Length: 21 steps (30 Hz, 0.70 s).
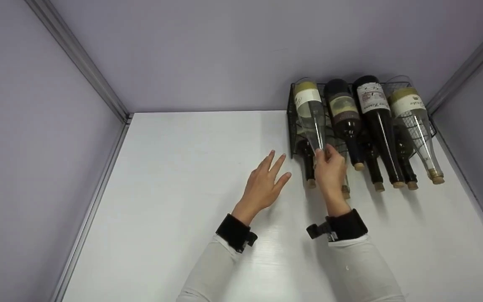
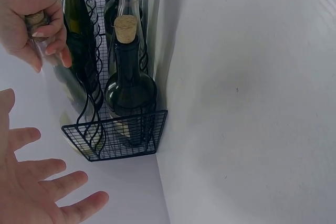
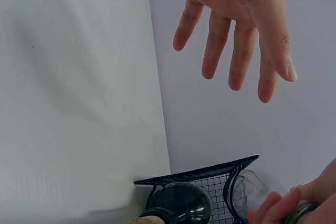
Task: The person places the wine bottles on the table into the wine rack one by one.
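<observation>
My right hand (image 1: 331,170) grips the neck of a clear glass bottle (image 1: 308,100) with a white and yellow label, lying on the upper level at the left end of a black wire rack (image 1: 290,121). In the left wrist view, its cork (image 2: 35,18) pokes out of that hand's curled fingers. To the left, my left hand (image 1: 262,184) hovers apart from the rack with spread fingers and holds nothing. Below the gripped bottle, a dark bottle (image 2: 128,77) with a cork lies in the lower level.
Along the upper level lie a dark bottle (image 1: 342,109), another dark bottle (image 1: 377,117) and a clear bottle (image 1: 413,113). Several corked necks stick out below, over the white table (image 1: 174,176). Grey walls (image 1: 208,54) enclose the table at the back and sides.
</observation>
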Each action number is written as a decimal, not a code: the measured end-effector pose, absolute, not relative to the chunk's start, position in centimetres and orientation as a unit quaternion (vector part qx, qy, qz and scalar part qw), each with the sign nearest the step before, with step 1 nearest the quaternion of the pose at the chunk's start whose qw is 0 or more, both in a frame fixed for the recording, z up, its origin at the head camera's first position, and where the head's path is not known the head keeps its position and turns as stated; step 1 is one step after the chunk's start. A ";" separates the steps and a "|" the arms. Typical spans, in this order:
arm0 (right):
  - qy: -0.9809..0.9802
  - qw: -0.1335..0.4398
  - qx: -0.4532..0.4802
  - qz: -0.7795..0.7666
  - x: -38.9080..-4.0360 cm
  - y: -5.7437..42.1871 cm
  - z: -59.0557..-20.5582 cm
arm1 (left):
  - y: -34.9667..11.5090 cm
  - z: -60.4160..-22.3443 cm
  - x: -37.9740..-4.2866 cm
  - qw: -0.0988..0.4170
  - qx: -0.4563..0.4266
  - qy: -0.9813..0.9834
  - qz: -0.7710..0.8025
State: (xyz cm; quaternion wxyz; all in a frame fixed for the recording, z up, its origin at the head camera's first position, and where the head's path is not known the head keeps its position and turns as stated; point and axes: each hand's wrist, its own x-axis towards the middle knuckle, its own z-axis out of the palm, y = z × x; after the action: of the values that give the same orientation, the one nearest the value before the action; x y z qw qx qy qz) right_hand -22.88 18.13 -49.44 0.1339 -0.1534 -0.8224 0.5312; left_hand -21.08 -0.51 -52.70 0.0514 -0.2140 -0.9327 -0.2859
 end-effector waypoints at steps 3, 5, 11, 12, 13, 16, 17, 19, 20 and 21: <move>-0.814 0.129 -0.143 0.548 -22.9 18.2 -49.5 | -0.4 -52.6 -21.1 0.053 -0.215 -0.932 -0.288; -0.802 0.119 -0.141 0.568 -22.9 18.3 -49.6 | -0.4 -52.6 -21.0 0.052 -0.214 -0.932 -0.289; -0.762 0.079 -0.156 0.624 -22.9 18.5 -49.7 | -0.3 -52.7 -21.0 0.048 -0.213 -0.932 -0.289; -0.757 0.074 -0.159 0.629 -22.9 18.5 -49.7 | -0.3 -52.8 -21.0 0.047 -0.213 -0.932 -0.289; -0.753 0.070 -0.162 0.634 -22.9 18.6 -49.7 | -0.3 -52.8 -21.0 0.046 -0.213 -0.932 -0.289; -0.735 0.056 -0.172 0.653 -23.0 18.6 -49.7 | -0.4 -52.8 -21.0 0.043 -0.213 -0.932 -0.290; -0.729 0.051 -0.175 0.660 -23.1 18.6 -49.7 | -0.4 -52.8 -21.0 0.042 -0.213 -0.932 -0.290; -0.716 0.040 -0.181 0.674 -23.1 18.6 -49.7 | -0.4 -52.9 -21.0 0.040 -0.213 -0.932 -0.289; -0.709 0.034 -0.184 0.680 -23.1 18.7 -49.8 | -0.4 -52.9 -21.0 0.040 -0.213 -0.933 -0.289; -0.702 0.027 -0.187 0.686 -23.1 18.7 -49.8 | -0.4 -52.9 -21.0 0.040 -0.212 -0.933 -0.288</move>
State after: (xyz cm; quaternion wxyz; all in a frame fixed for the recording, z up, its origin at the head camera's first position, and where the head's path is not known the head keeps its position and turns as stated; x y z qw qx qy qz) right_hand -23.15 18.70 -49.78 0.0270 -0.1867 -0.7025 0.6862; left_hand -20.97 -0.39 -52.93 0.0403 -0.2124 -0.9330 -0.2879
